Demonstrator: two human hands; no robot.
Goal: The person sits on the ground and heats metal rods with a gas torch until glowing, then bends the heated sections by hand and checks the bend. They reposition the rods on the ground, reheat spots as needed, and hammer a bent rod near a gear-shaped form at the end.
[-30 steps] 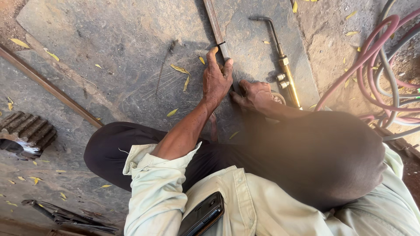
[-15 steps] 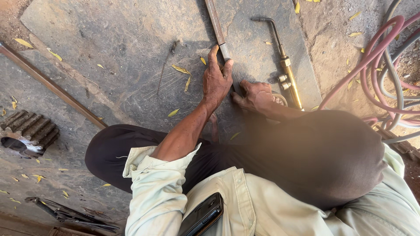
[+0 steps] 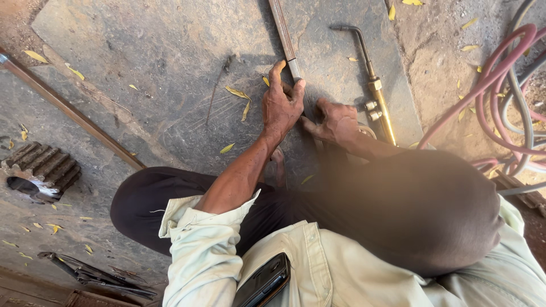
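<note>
A long flat metal strip (image 3: 282, 31) lies on a large grey steel plate (image 3: 165, 62) on the ground. My left hand (image 3: 281, 108) presses down on the strip, with thumb and fingers set across it. Just to the right, my right hand (image 3: 336, 122) rests low on the plate with its fingertips against the strip; I cannot make out whether it holds anything. A brass cutting torch (image 3: 375, 85) lies beside the right hand, its bent nozzle pointing away. My knees and a pale shirt sleeve fill the lower part of the view.
Red and grey hoses (image 3: 500, 85) coil on the dirt at right. A rusty rod (image 3: 74, 113) runs diagonally at left, near a ribbed metal block (image 3: 40, 167). A dark tool (image 3: 91, 273) lies at bottom left. A phone (image 3: 264, 281) sits in the shirt pocket. Yellow leaves are scattered about.
Both hands stay where they were on the strip. Only the view has shifted slightly.
</note>
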